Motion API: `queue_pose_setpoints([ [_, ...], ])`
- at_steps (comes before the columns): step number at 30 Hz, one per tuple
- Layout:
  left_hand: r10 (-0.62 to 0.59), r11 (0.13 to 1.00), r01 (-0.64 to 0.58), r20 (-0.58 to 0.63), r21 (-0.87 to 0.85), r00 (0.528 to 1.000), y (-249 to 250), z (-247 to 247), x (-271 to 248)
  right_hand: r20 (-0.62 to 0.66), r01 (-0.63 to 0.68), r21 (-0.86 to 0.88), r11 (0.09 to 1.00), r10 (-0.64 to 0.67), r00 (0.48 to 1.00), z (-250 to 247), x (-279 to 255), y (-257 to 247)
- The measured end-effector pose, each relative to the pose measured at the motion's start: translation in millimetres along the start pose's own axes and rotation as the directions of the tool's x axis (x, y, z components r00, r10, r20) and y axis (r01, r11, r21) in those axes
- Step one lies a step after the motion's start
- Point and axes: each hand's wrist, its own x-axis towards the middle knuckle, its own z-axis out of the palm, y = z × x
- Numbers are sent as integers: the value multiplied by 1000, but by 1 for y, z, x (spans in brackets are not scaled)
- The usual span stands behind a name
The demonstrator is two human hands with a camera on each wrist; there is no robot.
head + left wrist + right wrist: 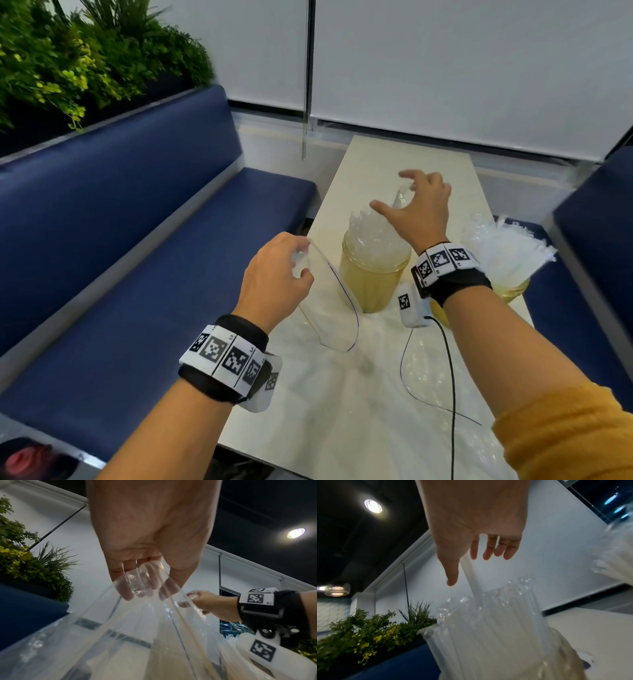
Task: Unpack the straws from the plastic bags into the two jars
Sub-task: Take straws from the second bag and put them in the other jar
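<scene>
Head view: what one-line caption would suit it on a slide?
Left hand grips an emptied plastic bag while the open right hand hovers over wrapped straws standing in a jar.

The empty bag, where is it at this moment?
In the head view the bag hangs from the left hand, left of the nearer jar and above the table.

Your left hand (274,274) pinches a clear plastic bag (329,308) that hangs open in the middle of the frame. Just right of it, a yellowish jar (373,277) stands upright, full of clear straws (373,233). One straw (400,197) sticks up higher under your right hand (419,209). At the right edge, a second jar (513,289) holds more straws (507,246).
</scene>
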Motion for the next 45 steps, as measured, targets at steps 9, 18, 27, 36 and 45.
queue_pose_setpoints([
  [9,8,1000,-8,24,-7,1000,5,0,-3,296,458,-290,840,-376,878,16,-4,-8],
  [18,67,996,-72,117,44,991,4,0,-10,2,441,12,897,-441,898,-10,-39,-26],
  [27,75,997,-71,163,-30,984,14,9,-28,656,309,-4,951,-231,719,14,-148,-68],
  [36,118,984,-89,193,-155,974,19,9,-51,704,392,-492,778,91,704,47,-184,-64],
  [45,160,987,-154,178,-47,971,14,1,-63,726,335,-421,843,92,681,46,-180,-59],
])
